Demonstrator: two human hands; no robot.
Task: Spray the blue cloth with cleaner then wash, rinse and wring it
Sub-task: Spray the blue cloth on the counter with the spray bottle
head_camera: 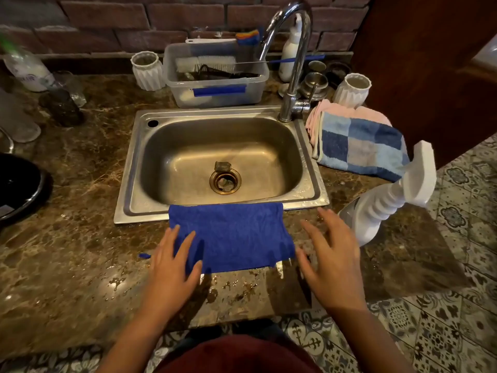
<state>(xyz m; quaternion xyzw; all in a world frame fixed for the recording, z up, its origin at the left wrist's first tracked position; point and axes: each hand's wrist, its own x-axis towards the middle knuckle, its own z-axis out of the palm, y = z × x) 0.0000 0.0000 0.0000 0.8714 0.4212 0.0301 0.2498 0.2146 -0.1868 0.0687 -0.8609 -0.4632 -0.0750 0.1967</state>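
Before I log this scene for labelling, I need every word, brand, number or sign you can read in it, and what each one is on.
No text here can be read with certainty.
Bottle at far left: blue print on its label, too blurred to read.
Sink: a faint stamped mark on the front left rim, too small to read.
Spray bottle, white pump bottle, blue cloth, checked towel: no lettering visible.

blue cloth (pixel 231 236) by sink (pixel 220 160), left hand (pixel 172 267) seemingly touching
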